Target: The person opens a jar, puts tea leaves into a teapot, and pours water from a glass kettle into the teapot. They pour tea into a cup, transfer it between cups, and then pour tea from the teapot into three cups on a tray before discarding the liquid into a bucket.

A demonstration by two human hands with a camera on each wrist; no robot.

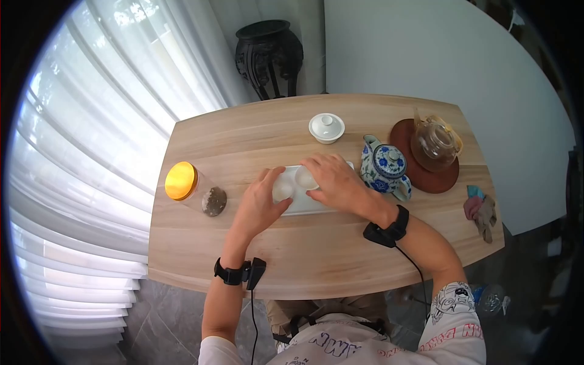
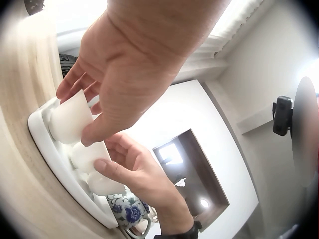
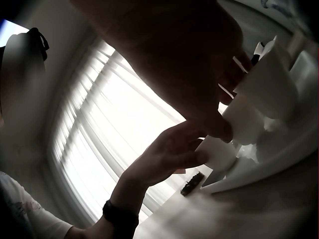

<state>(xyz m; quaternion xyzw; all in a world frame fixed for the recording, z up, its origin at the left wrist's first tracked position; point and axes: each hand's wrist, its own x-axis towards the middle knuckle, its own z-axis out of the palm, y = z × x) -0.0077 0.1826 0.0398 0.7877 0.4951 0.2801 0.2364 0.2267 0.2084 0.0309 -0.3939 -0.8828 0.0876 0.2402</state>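
Observation:
Three small white cups stand in a row on a white rectangular tray [image 1: 310, 205]. My left hand [image 1: 258, 204] pinches the leftmost cup [image 1: 283, 188] between thumb and fingers; the left wrist view shows this cup [image 2: 72, 119] at close range. With thumb and fingers my right hand [image 1: 340, 185] grips the middle cup [image 1: 306, 179], whose side [image 3: 244, 120] shows in the right wrist view. Beyond it is the third cup [image 3: 273, 82], hidden under my right hand in the head view. The two hands are close together.
A jar with a yellow lid [image 1: 181, 181] lies at the left. A lidded white bowl [image 1: 326, 126] stands behind the tray. To the right are a blue-and-white teapot [image 1: 388, 163], a glass teapot [image 1: 435, 146] on a brown round board [image 1: 426, 184], and a crumpled cloth [image 1: 483, 213].

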